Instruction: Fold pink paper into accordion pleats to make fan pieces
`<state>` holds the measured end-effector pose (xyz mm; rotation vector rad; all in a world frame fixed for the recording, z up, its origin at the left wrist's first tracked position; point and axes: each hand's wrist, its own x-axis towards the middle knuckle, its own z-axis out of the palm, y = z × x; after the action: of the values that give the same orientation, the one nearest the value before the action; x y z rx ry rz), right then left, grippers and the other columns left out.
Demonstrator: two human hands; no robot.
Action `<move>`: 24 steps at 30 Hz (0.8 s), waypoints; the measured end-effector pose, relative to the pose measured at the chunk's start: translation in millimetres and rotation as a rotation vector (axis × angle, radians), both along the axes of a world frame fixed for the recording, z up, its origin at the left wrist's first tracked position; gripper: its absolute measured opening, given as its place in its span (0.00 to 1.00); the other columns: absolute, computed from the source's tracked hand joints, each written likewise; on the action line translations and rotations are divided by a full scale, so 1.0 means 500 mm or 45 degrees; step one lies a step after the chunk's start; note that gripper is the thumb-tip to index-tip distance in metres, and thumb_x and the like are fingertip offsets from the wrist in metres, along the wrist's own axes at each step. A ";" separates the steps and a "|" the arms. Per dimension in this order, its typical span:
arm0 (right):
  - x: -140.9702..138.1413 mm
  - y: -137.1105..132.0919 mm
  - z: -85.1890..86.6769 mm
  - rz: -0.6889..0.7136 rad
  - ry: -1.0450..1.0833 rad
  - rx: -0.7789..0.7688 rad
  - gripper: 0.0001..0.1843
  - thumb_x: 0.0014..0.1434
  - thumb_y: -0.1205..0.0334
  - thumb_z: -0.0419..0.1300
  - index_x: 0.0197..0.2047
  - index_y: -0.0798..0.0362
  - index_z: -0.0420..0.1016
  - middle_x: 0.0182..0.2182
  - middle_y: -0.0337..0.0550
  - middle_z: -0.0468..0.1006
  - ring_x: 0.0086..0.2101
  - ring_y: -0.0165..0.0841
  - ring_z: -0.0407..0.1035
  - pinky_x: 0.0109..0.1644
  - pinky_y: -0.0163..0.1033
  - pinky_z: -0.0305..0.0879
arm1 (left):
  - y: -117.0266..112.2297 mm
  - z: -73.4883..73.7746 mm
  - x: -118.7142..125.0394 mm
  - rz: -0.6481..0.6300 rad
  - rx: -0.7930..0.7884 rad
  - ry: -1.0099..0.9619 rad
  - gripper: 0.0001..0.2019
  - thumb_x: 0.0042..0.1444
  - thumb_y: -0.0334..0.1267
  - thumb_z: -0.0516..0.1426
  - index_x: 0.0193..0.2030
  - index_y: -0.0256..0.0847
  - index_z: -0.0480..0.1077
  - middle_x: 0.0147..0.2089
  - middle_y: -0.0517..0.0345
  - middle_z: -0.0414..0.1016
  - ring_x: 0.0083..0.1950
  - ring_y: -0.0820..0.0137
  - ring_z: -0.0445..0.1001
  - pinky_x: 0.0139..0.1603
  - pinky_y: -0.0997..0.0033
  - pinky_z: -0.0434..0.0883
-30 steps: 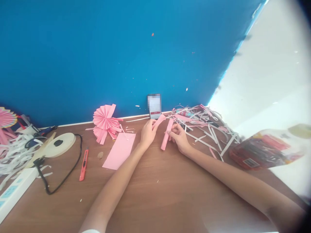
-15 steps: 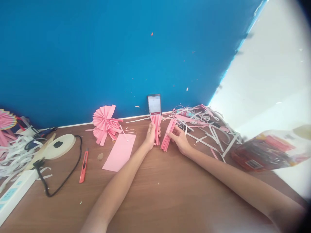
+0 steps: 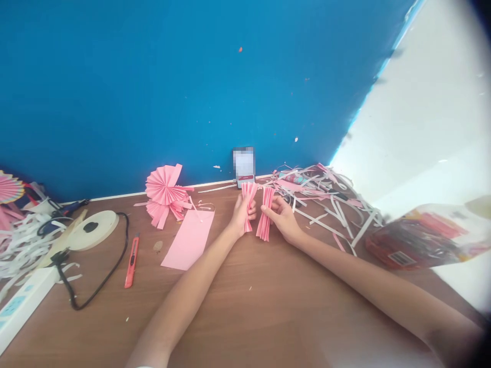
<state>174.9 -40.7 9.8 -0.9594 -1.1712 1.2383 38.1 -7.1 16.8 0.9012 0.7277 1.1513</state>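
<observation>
My left hand (image 3: 241,213) is closed around a pleated pink paper fan (image 3: 249,192), its folds splaying at the top above my fingers. A second pleated pink paper (image 3: 264,225) is pinched in my right hand (image 3: 282,214) by its middle, held nearly upright. A narrow gap separates the two folded pieces, both above the brown table (image 3: 253,306). To the left lies a flat pink paper sheet (image 3: 188,240), and beyond it pink paper rosettes (image 3: 164,188) lean at the wall. Behind my left hand a phone (image 3: 244,162) stands upright.
A red utility knife (image 3: 132,261), a roll of white tape (image 3: 103,232), a black cable (image 3: 97,296) and a white power strip (image 3: 26,301) lie left. White and pink paper strips (image 3: 330,204) heap at right, beside a plastic bag (image 3: 418,240). A blue wall (image 3: 192,76) bounds the back.
My right hand has turned its folded paper more upright and brought it slightly closer to the other. The piece in my left hand has shifted a little to the right.
</observation>
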 end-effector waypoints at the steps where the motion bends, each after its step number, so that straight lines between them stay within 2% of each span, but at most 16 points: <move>1: -0.001 -0.001 0.003 0.005 0.006 0.001 0.21 0.51 0.48 0.65 0.42 0.48 0.64 0.29 0.35 0.75 0.23 0.27 0.65 0.23 0.32 0.58 | -0.006 -0.001 0.005 -0.023 0.010 0.027 0.21 0.51 0.54 0.61 0.39 0.43 0.59 0.26 0.69 0.57 0.20 0.83 0.53 0.17 0.84 0.47; 4: -0.003 -0.006 0.012 0.026 0.052 -0.003 0.22 0.52 0.47 0.64 0.44 0.47 0.63 0.31 0.38 0.77 0.26 0.32 0.70 0.26 0.35 0.64 | -0.019 -0.010 0.018 -0.066 0.031 0.135 0.20 0.50 0.51 0.62 0.42 0.43 0.63 0.26 0.68 0.60 0.20 0.83 0.55 0.19 0.83 0.51; 10: -0.004 -0.007 0.014 0.045 0.041 0.016 0.22 0.53 0.45 0.62 0.45 0.46 0.62 0.31 0.38 0.77 0.32 0.35 0.73 0.34 0.40 0.70 | -0.014 -0.030 0.024 0.117 0.152 0.213 0.17 0.58 0.53 0.55 0.34 0.39 0.65 0.25 0.63 0.62 0.26 0.77 0.62 0.28 0.77 0.63; 15: -0.004 -0.006 0.011 0.037 0.025 0.071 0.20 0.55 0.46 0.61 0.45 0.46 0.62 0.31 0.37 0.77 0.32 0.34 0.73 0.38 0.41 0.70 | -0.018 -0.029 0.026 0.123 0.187 0.190 0.18 0.56 0.51 0.57 0.28 0.39 0.61 0.25 0.64 0.60 0.27 0.78 0.61 0.30 0.78 0.62; 19: -0.005 -0.007 0.014 0.047 -0.008 0.085 0.19 0.56 0.46 0.60 0.45 0.45 0.62 0.29 0.36 0.76 0.31 0.35 0.72 0.37 0.42 0.70 | -0.020 -0.029 0.029 0.163 0.141 0.178 0.16 0.52 0.48 0.62 0.33 0.39 0.63 0.25 0.66 0.59 0.26 0.79 0.60 0.28 0.79 0.62; 22: -0.005 -0.008 0.015 0.030 -0.015 0.070 0.19 0.56 0.46 0.59 0.46 0.45 0.61 0.25 0.34 0.73 0.26 0.33 0.70 0.32 0.40 0.68 | -0.019 -0.030 0.030 0.097 0.095 0.105 0.16 0.55 0.52 0.58 0.39 0.42 0.63 0.22 0.69 0.54 0.20 0.79 0.55 0.21 0.80 0.56; 24: -0.005 -0.008 0.014 -0.021 -0.043 0.068 0.19 0.56 0.46 0.59 0.46 0.45 0.62 0.22 0.32 0.70 0.21 0.31 0.65 0.27 0.38 0.64 | -0.019 -0.029 0.030 0.058 0.087 0.076 0.18 0.56 0.54 0.56 0.43 0.43 0.63 0.23 0.69 0.56 0.18 0.80 0.53 0.17 0.80 0.52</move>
<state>172.6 -44.7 16.6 -0.9516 -1.2143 1.1758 53.1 -16.7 2.6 0.9846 0.7644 1.1993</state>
